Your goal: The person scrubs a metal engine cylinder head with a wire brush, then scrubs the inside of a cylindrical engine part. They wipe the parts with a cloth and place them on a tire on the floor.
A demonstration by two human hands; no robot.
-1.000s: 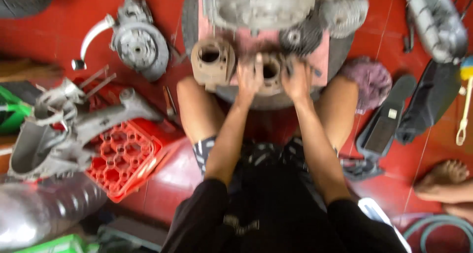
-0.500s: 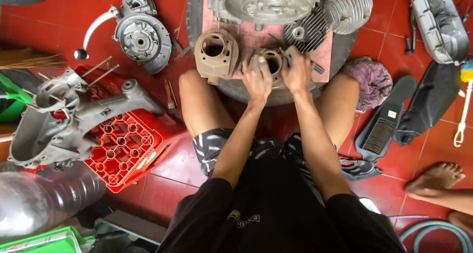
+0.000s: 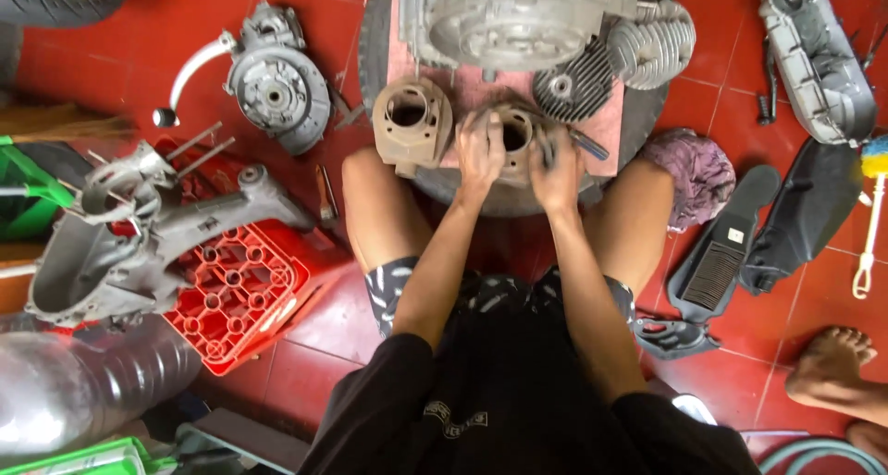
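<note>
I sit on a red tiled floor with a round black tyre [image 3: 375, 40] between my knees. A pink board [image 3: 606, 128] lies on the tyre. My left hand [image 3: 481, 153] and my right hand [image 3: 556, 168] both grip a brown metal engine cylinder [image 3: 513, 135] at the board's near edge. A second brown cylinder [image 3: 412, 122] stands just to its left. Behind them lie a grey engine case [image 3: 518, 17], a dark finned cylinder head [image 3: 575, 88] and a light finned cylinder [image 3: 652, 42].
A grey engine side cover with a kick lever [image 3: 273, 77] lies at left. A crankcase [image 3: 139, 239] rests on a red plastic crate [image 3: 240, 290]. Black plastic covers [image 3: 726, 253], a purple rag [image 3: 692, 174] and another person's bare foot [image 3: 832, 364] are at right.
The view has tilted and steadied, so the floor parts sit lower in frame. Both hands stay on the same brown cylinder; my right hand has shifted slightly along its right side.
</note>
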